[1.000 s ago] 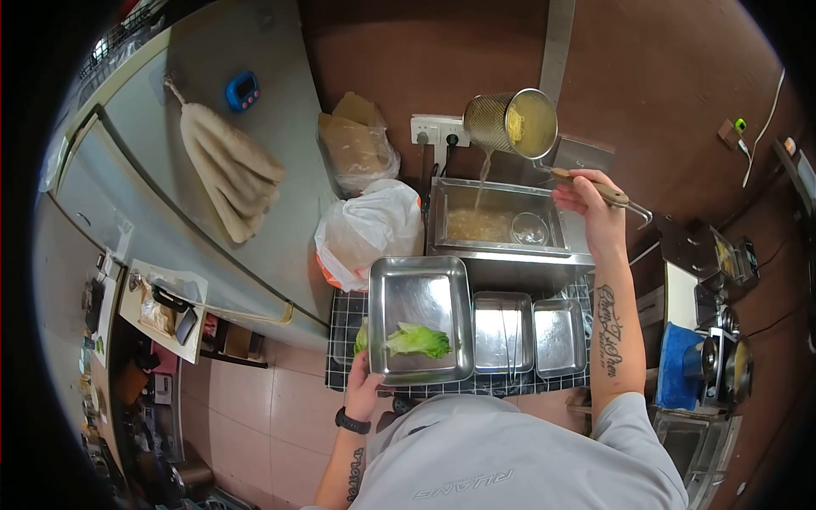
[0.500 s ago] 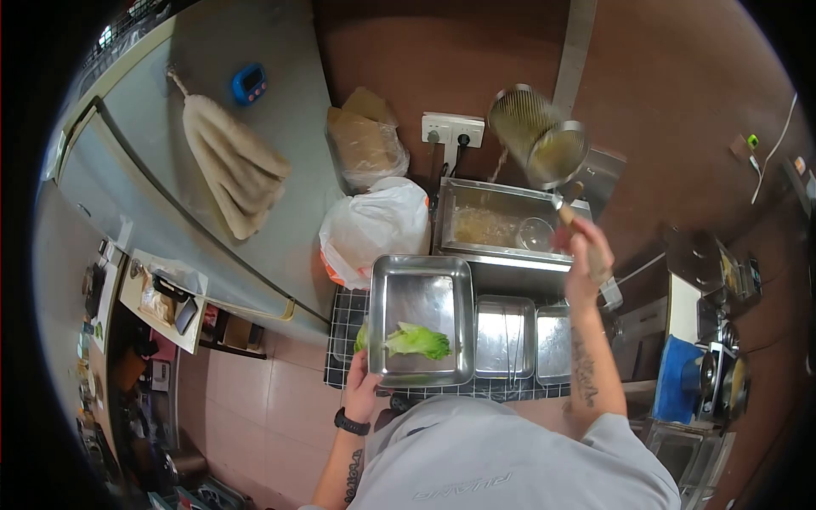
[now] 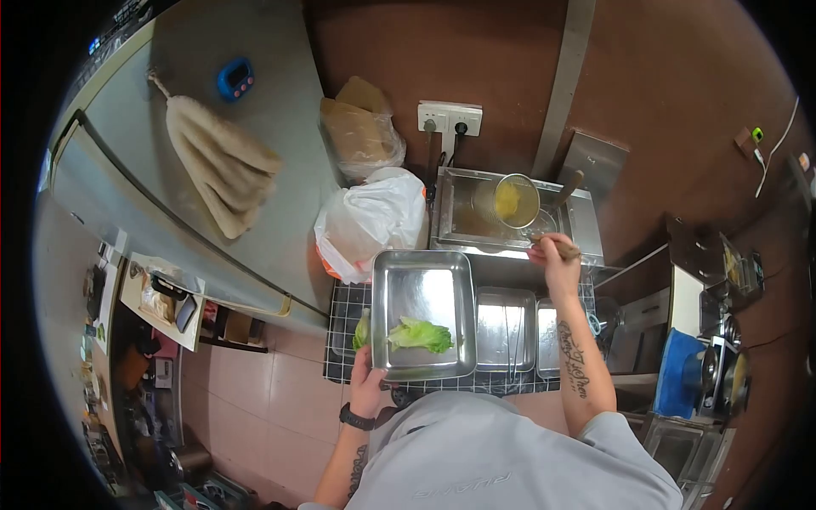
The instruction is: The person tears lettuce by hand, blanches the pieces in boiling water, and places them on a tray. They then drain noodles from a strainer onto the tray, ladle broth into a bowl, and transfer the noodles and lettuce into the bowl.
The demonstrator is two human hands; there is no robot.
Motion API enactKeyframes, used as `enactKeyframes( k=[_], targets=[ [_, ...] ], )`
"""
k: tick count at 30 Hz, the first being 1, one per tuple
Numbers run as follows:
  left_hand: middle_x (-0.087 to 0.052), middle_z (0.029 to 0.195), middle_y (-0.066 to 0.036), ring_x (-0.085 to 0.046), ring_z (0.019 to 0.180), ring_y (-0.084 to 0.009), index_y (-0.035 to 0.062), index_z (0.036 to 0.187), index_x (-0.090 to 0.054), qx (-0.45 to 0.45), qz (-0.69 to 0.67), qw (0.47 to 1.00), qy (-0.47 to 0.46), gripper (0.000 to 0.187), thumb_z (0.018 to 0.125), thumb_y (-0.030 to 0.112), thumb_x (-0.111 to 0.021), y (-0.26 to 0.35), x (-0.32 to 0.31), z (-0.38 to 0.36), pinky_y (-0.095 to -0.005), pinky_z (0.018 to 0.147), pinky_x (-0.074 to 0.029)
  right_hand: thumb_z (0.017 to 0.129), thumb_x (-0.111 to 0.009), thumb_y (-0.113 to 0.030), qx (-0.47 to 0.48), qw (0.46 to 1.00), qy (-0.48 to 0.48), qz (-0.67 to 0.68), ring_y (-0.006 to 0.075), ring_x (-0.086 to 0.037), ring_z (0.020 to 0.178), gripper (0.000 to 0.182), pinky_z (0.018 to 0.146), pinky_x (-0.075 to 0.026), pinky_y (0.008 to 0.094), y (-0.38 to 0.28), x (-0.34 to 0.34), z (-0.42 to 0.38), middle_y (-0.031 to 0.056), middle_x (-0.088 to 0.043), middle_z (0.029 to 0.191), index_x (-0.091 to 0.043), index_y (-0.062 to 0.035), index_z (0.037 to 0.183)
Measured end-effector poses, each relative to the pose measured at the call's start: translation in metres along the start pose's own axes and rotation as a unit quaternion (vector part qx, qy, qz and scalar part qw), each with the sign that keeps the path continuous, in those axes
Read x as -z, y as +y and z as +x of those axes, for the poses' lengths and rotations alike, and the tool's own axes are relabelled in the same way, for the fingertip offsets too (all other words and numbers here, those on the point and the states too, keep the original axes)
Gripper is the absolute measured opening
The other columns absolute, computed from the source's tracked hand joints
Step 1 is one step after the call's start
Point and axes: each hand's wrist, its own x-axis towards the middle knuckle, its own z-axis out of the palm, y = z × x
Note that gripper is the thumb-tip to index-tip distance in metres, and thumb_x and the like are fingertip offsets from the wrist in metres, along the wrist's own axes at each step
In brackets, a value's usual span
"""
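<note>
Lettuce (image 3: 361, 331) sits just left of the shiny tray (image 3: 421, 285), by the left hand (image 3: 365, 379), which pinches the tray's corner. A green leaf (image 3: 421, 335) lies inside. Next I see the strainer (image 3: 529, 211) — it came down from up high to the tank (image 3: 459, 191), so its yellow food (image 3: 507, 201) is low and no water pours. The right hand (image 3: 557, 261) wraps around the handle (image 3: 569, 251).

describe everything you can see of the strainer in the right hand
The strainer looks metal, with a round rim and a deep body; blur hides its holes. Its brown, wood-like handle is gripped by the right hand. The mouth is turned toward the camera, showing yellow food inside. In the picture it overlaps the metal tank; whether its base touches liquid or tank can't be told.
</note>
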Motion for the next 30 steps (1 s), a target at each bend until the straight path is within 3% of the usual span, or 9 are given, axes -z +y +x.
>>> enactKeyframes(
  k=[4,6,8,12,16,30],
  targets=[
    [-0.056,0.118,-0.009,-0.062,0.092,-0.0176,0.0050,0.136,-0.039,0.000,0.021,1.000,-0.006,0.052,0.085,0.001,-0.047,0.005,-0.004,0.004,-0.0290,0.063,-0.057,0.092,-0.058,-0.007,-0.003,1.000,0.020,-0.017,0.0194,-0.070,0.077,0.014,0.069,-0.059,0.0277,-0.007,-0.001,0.000,0.0129,-0.068,0.092,-0.063,0.0045,0.097],
    [-0.055,0.118,-0.010,-0.062,0.092,-0.0175,0.0046,0.136,-0.039,0.002,0.012,1.000,-0.011,0.052,0.085,0.002,-0.047,0.006,-0.008,0.005,-0.0288,0.063,-0.057,0.094,-0.056,-0.008,-0.006,0.999,-0.017,-0.042,0.0214,-0.070,0.079,0.014,0.069,-0.060,0.0300,0.001,0.003,0.000,0.0141,-0.068,0.094,-0.063,0.0038,0.097],
    [-0.055,0.119,-0.010,-0.062,0.092,-0.0175,0.0043,0.135,-0.039,0.001,0.008,1.000,-0.017,0.051,0.085,0.002,-0.047,0.010,-0.011,0.007,-0.0287,0.063,-0.057,0.093,-0.057,-0.008,-0.047,0.998,-0.017,-0.025,0.0215,-0.070,0.079,0.014,0.069,-0.060,0.0296,-0.005,0.008,0.003,0.0139,-0.068,0.094,-0.063,0.0041,0.097],
    [-0.054,0.120,-0.010,-0.061,0.091,-0.0167,0.0043,0.135,-0.040,-0.018,0.038,0.999,-0.017,0.051,0.085,0.003,-0.046,0.013,-0.016,0.015,-0.0286,0.062,-0.057,0.091,-0.058,-0.006,0.004,0.999,-0.006,-0.035,0.0198,-0.070,0.080,0.013,0.070,-0.060,0.0274,-0.009,0.004,-0.002,0.0146,-0.067,0.091,-0.063,0.0051,0.095],
    [-0.055,0.118,-0.009,-0.060,0.090,-0.0163,0.0037,0.136,-0.039,-0.019,0.051,0.998,-0.036,0.055,0.082,0.001,-0.044,0.017,-0.027,0.018,-0.0292,0.063,-0.055,0.091,-0.059,-0.006,-0.046,0.999,-0.013,-0.007,0.0199,-0.070,0.080,0.012,0.070,-0.060,0.0282,-0.006,0.008,0.010,0.0141,-0.067,0.090,-0.062,0.0053,0.094],
    [-0.055,0.117,-0.011,-0.060,0.087,-0.0158,0.0019,0.135,-0.040,-0.018,0.037,0.998,-0.045,0.052,0.083,0.000,-0.045,0.023,-0.045,0.019,-0.0279,0.062,-0.055,0.095,-0.055,-0.007,0.082,0.996,0.001,0.043,0.0234,-0.071,0.080,0.015,0.071,-0.060,0.0296,-0.108,0.002,0.017,0.0174,-0.069,0.095,-0.060,0.0056,0.101]
  ],
)
